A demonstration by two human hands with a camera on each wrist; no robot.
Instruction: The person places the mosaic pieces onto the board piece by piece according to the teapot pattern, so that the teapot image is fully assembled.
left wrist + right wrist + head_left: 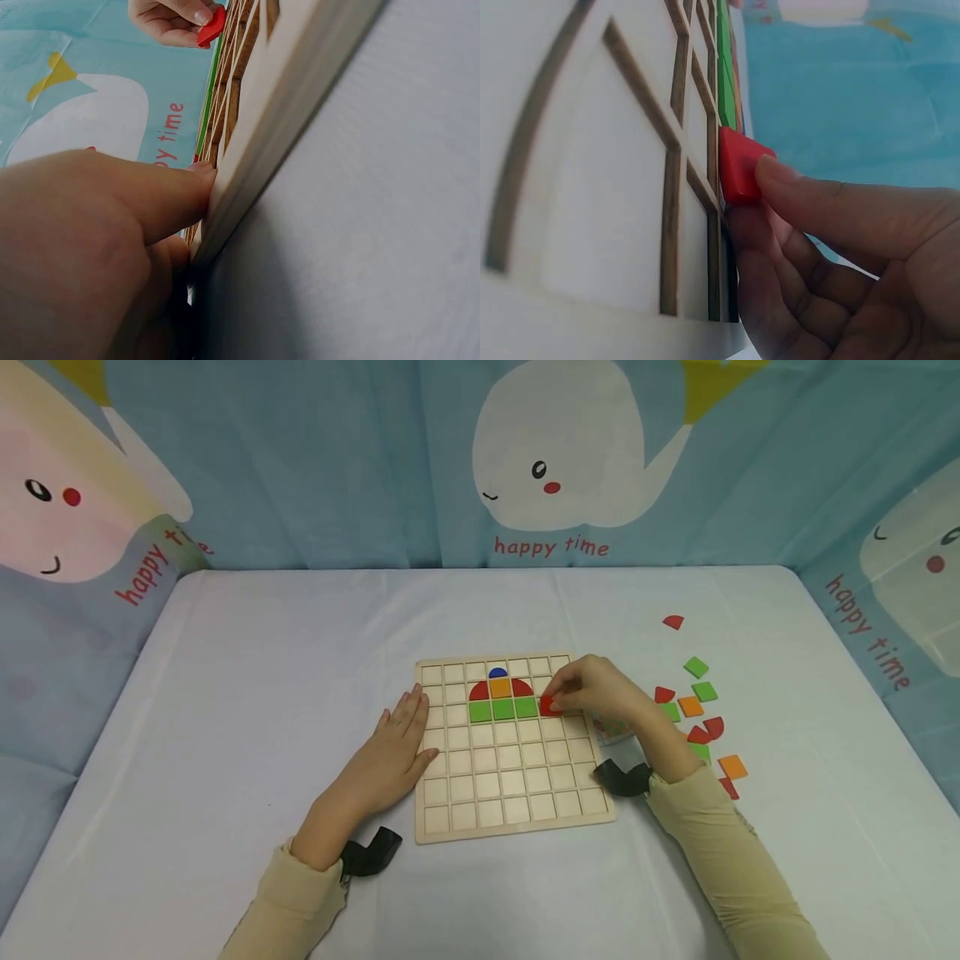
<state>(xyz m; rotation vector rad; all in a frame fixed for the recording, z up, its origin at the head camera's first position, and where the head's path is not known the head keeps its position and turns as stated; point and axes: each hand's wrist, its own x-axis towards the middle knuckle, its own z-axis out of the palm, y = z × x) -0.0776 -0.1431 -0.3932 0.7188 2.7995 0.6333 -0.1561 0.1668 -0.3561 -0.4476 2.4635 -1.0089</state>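
Observation:
A wooden grid board (487, 789) lies on the white table. Set in its upper cells are a blue half-round piece (498, 673), an orange square (499, 688) between two red quarter-round pieces (479, 692), and a row of green squares (502, 709). My right hand (600, 689) pinches a red tile (742, 165) between thumb and fingers, at the cell just right of the green row. The tile's full outline is partly covered by the fingertips. Along the board's left edge rests my left hand (386, 764), fingers extended and thumb on the rim.
Loose red, green and orange pieces (691, 706) lie scattered right of the board, some partly behind the right forearm. A small patterned item (615, 728) sits by the board's right edge, under the right wrist. A blue whale-print curtain (337, 468) borders the table.

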